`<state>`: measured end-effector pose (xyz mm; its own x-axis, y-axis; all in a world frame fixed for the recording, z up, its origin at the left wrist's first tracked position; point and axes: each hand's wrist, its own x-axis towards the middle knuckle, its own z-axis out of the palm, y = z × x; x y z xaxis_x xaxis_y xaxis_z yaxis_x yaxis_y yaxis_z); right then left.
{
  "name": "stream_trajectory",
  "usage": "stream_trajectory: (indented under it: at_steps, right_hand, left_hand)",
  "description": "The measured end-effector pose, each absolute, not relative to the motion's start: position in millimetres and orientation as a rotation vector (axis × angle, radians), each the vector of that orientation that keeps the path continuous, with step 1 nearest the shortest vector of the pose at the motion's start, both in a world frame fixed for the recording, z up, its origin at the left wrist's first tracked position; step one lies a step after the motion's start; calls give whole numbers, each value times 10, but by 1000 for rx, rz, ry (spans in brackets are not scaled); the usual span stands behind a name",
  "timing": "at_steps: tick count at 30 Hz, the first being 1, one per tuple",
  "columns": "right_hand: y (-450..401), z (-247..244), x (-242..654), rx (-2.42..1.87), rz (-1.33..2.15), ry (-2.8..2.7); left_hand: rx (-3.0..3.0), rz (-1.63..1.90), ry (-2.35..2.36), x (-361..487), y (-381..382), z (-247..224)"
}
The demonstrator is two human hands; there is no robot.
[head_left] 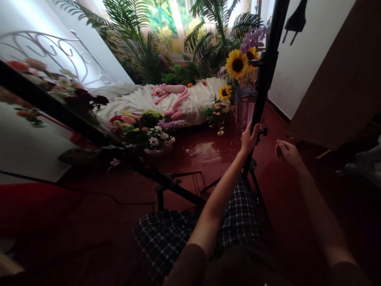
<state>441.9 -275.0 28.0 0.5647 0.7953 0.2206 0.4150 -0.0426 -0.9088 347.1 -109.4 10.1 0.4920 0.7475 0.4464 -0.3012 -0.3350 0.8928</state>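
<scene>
My left hand [250, 137] is wrapped round a black upright pole [262, 91], beside a small black knob [264, 131] on its right side. The pole stands on thin black legs [258, 188]. To the right of the pole my right hand [287, 151] hangs in the air, apart from it, with its fingers curled together; whether anything small is between them cannot be made out. A black plug [295, 22] dangles near the top of the pole.
A second black pole [89, 131] slants across the left side. Behind are a white-draped bed [127, 101] with a pink plush toy [174, 93], sunflowers [237, 64], other flowers [160, 137] and palm leaves [127, 24]. A cable [113, 198] crosses the red floor [214, 155].
</scene>
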Motion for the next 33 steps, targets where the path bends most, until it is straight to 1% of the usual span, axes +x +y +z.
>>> stream_trajectory:
  at_steps: [2,6,8,12,21,27,29,33]
  right_hand:
    - [-2648,316,4488,-1703,344,-1098]
    - [-2449,437,4569,-1844,28,-1403]
    - [-2367,510,4568,-1938,-74,-1546]
    - [-2256,608,4551,-2047,-155,-1660]
    - [-2125,666,4756,-1967,-68,-1777]
    - [-2079,565,4669,-2157,-470,-1724]
    - [-2077,537,4644,-2161,-526,-1721]
    - [-2091,592,4650,-2147,-516,-1778]
  left_hand:
    - [1583,1167,422,3528,-1082,89]
    - [1610,1296,487,3548,-1075,23]
    - [1619,1322,501,3553,-1086,15]
    - [1614,1303,472,3544,-1122,41]
    - [1683,1322,458,3433,-1104,141]
    - [1714,1327,503,3438,-1082,122]
    - [1727,1339,514,3442,-1086,115]
    - [1781,1337,516,3428,-1069,117]
